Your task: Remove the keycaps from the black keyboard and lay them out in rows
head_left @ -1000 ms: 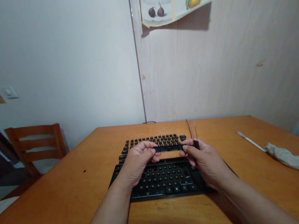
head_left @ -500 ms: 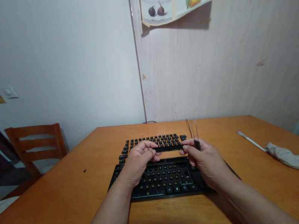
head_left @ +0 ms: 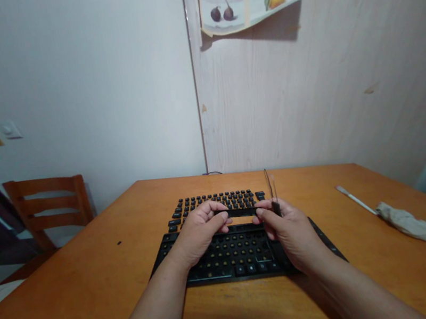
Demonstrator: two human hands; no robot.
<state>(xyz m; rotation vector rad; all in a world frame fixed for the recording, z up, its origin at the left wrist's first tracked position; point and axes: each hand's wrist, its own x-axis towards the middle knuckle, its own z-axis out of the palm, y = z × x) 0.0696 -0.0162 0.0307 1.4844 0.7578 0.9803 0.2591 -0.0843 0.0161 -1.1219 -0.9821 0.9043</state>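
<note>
A long black spacebar keycap [head_left: 242, 212] is held level above the keyboard, one end in each hand. My left hand [head_left: 204, 231] pinches its left end between thumb and fingers. My right hand [head_left: 288, 225] pinches the right end and also keeps a wire keycap puller [head_left: 276, 206], its thin wires pointing up, against the fingers. Below lies a black keyboard [head_left: 228, 257] with most keycaps off and its switch stems showing; a few caps remain on the bottom row. Behind it, loose black keycaps [head_left: 219, 199] stand in rows on the table, partly hidden by my hands.
On the wooden table [head_left: 107, 284], a white-handled brush [head_left: 356, 200] and a crumpled pale cloth [head_left: 411, 225] lie to the right. A small dark piece [head_left: 119, 243] lies to the left. A wooden chair [head_left: 50, 204] stands beyond the left edge, and a wall rises behind.
My right hand has shifted slightly left along with the puller, and the hands are a little closer together. Both still hold the spacebar keycap. The view has moved slightly.
</note>
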